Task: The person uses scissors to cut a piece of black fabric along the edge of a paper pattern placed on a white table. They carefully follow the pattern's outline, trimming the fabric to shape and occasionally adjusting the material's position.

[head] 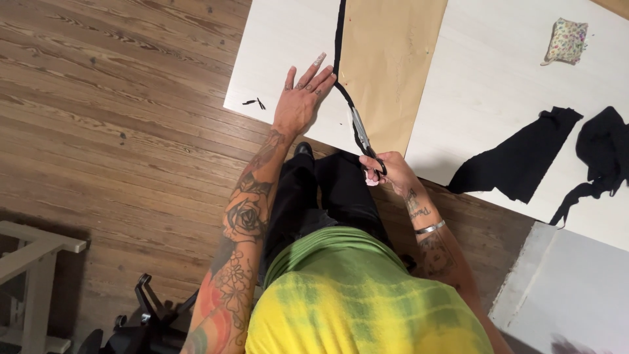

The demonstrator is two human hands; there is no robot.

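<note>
A sheet of brown pattern paper (392, 59) lies on a white table (282, 46), with a narrow strip of black fabric (339, 39) showing along its left edge. My left hand (303, 98) rests flat on the table, fingers spread, fingertips touching the black strip. My right hand (385, 172) grips a pair of scissors (362, 134) whose blades point up along the paper's left edge, at the black fabric near the table's front edge.
Black fabric offcuts (517, 160) and a darker bunched piece (604, 154) lie on the table's right. A small floral pincushion (566, 41) sits at the far right. Tiny black scraps (255, 102) lie near the left corner. Wooden floor (118, 118) surrounds; a grey board (570, 288) lower right.
</note>
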